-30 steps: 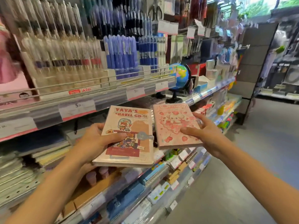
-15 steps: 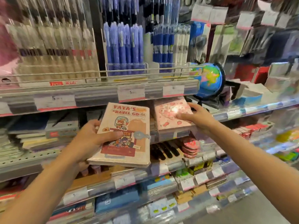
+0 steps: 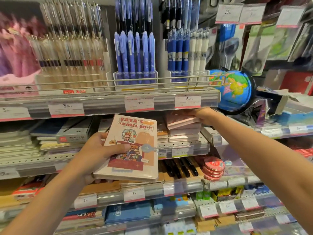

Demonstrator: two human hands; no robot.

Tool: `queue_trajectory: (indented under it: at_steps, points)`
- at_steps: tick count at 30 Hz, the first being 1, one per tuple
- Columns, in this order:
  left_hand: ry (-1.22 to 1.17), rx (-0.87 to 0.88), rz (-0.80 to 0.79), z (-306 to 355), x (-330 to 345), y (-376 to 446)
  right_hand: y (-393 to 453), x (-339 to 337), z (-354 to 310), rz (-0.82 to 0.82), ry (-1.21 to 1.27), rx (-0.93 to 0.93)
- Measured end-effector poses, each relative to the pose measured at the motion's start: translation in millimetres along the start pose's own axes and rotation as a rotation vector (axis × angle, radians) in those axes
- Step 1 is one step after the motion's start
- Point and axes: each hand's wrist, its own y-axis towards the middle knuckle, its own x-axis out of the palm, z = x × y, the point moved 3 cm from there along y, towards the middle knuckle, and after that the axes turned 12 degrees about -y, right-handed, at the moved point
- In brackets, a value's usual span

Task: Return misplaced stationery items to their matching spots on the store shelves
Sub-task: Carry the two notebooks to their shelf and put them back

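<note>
While my left hand (image 3: 94, 153) grips the cream travel notebook (image 3: 133, 150) by its left edge, thumb curled across the cover and fingers underneath, my right hand (image 3: 201, 115) is reaching into the shelf bay just under the 6.90 price tag (image 3: 187, 101). It's resting on the pink notebook (image 3: 182, 118), which lies on top of a stack of pink notebooks (image 3: 183, 133) there. Honestly can't tell if those fingers are pinching it or just lying flat on it, since the shelf lip hides them. The travel notebook is held tilted in the air, in front of the shelves. Blue pens (image 3: 134, 53) stand in a holder up top, and a globe (image 3: 234, 89) sits right beside my right wrist.
</note>
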Motion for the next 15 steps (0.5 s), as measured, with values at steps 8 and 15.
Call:
queue_trajectory:
  at_steps: [8,15]
  points:
    - [0.009,-0.108,-0.022,-11,20,12,-45,7,-35,-0.057,-0.179,-0.092]
    - [-0.146,-0.171,0.005,-23,52,43,-111,28,-48,0.313,-0.607,-0.610]
